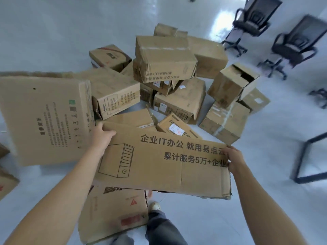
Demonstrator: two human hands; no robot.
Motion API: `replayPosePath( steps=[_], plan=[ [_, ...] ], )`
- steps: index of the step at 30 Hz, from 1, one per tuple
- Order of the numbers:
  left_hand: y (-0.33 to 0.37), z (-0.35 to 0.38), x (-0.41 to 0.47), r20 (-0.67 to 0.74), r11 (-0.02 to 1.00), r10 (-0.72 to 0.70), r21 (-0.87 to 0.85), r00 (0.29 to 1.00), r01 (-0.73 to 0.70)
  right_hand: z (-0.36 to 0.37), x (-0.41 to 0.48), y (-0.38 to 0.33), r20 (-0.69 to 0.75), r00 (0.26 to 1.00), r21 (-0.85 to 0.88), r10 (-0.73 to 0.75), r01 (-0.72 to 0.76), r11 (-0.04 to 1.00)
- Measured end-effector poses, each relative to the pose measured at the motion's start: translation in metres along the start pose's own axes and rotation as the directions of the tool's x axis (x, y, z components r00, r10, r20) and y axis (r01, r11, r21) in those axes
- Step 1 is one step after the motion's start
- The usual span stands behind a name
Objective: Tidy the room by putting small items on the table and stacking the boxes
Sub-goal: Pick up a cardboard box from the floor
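I hold a long cardboard box [164,161] with black printed characters and a drawn computer tower, lifted above the floor in front of me. My left hand [101,137] grips its upper left corner, thumb on the printed face. My right hand [233,160] grips its right end, fingers curled round the edge. A heap of several brown cardboard boxes [166,59] lies on the pale floor beyond it. A large flat box [44,119] stands tilted at the left, just beside my left hand.
Another box [113,213] lies on the floor under the held one, by my shoe [154,206]. Two black office chairs [253,23] [297,45] stand at the far right. A black metal table frame [307,156] is at the right edge.
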State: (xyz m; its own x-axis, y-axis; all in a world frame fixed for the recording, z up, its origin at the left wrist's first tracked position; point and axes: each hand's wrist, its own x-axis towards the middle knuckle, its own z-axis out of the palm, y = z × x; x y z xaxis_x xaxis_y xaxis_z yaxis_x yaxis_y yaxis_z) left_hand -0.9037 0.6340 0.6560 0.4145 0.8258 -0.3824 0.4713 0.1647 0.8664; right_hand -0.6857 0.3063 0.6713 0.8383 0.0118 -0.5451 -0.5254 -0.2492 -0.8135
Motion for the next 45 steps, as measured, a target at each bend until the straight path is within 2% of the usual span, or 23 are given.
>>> replayPosePath(
  steps=[3,8,12,15,19,25,31,34,37,40,43,45],
  plan=[
    [0.029,0.016,-0.011,0.128,0.987,0.126,0.087,0.984,-0.137,-0.045,-0.037,0.003,-0.139,0.990,0.108,-0.025,0.041,0.993],
    [0.089,0.055,-0.061,0.274,0.937,0.319,0.052,0.907,-0.346,-0.125,-0.116,0.008,-0.349,0.935,0.274,-0.070,0.173,0.946],
    [0.132,0.082,-0.108,0.422,0.890,0.428,-0.042,0.799,-0.454,-0.190,-0.185,0.008,-0.493,0.861,0.332,-0.122,0.316,0.889],
    [0.154,0.103,-0.144,0.506,0.845,0.490,-0.073,0.710,-0.530,-0.234,-0.226,0.002,-0.570,0.806,0.304,-0.161,0.388,0.870],
    [0.177,0.137,-0.206,0.611,0.742,0.534,-0.007,0.584,-0.670,-0.295,-0.277,0.005,-0.661,0.725,0.212,-0.193,0.428,0.879],
    [0.176,0.201,-0.301,0.733,0.672,0.473,0.058,0.489,-0.738,-0.386,-0.327,0.043,-0.733,0.649,0.080,-0.204,0.380,0.921],
    [0.137,0.269,-0.407,0.819,0.578,0.425,0.084,0.386,-0.812,-0.463,-0.377,0.124,-0.804,0.574,-0.003,-0.154,0.255,0.967],
    [0.111,0.299,-0.466,0.849,0.497,0.418,0.084,0.323,-0.864,-0.487,-0.407,0.173,-0.858,0.495,-0.063,-0.133,0.156,0.986],
    [0.081,0.324,-0.525,0.871,0.404,0.433,0.041,0.231,-0.914,-0.508,-0.441,0.219,-0.908,0.410,-0.050,-0.079,0.081,0.995],
    [0.057,0.347,-0.580,0.900,0.355,0.413,-0.017,0.141,-0.935,-0.532,-0.471,0.260,-0.951,0.309,0.014,-0.013,0.086,0.996],
    [0.037,0.373,-0.628,0.914,0.325,0.403,-0.103,0.039,-0.940,-0.550,-0.496,0.285,-0.985,0.159,0.080,0.067,0.081,0.993],
    [0.025,0.394,-0.657,0.923,0.321,0.385,-0.149,-0.015,-0.935,-0.565,-0.506,0.299,-0.987,0.087,0.143,0.134,0.108,0.984]
  ],
)
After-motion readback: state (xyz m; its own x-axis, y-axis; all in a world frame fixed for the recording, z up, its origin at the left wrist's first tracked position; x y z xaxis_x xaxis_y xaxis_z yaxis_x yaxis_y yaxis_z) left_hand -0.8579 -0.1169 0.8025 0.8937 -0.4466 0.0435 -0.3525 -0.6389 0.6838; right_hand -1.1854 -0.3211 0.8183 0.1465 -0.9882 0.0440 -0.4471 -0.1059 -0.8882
